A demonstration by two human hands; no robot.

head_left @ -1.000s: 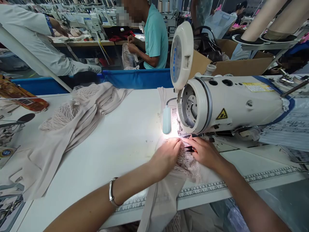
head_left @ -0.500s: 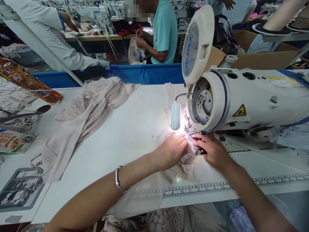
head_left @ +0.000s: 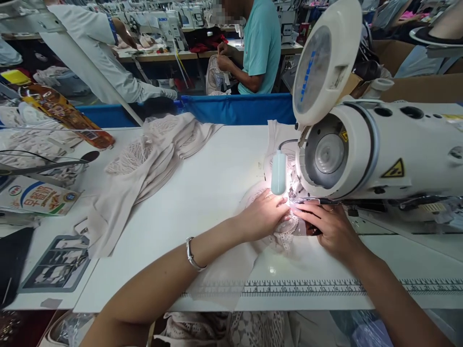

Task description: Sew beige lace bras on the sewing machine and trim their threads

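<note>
White table [head_left: 202, 193] under us, we press our left hand [head_left: 262, 214] and right hand [head_left: 331, 226] flat, fingers spread, gripping nothing, on lace fabric [head_left: 285, 231] between them, below the sewing machine [head_left: 379, 149].

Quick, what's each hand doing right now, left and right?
Left hand: flat, fingers pressing the lace fabric under the sewing machine head.
Right hand: also pressing the lace fabric; whether it grips anything cannot be told.
</note>
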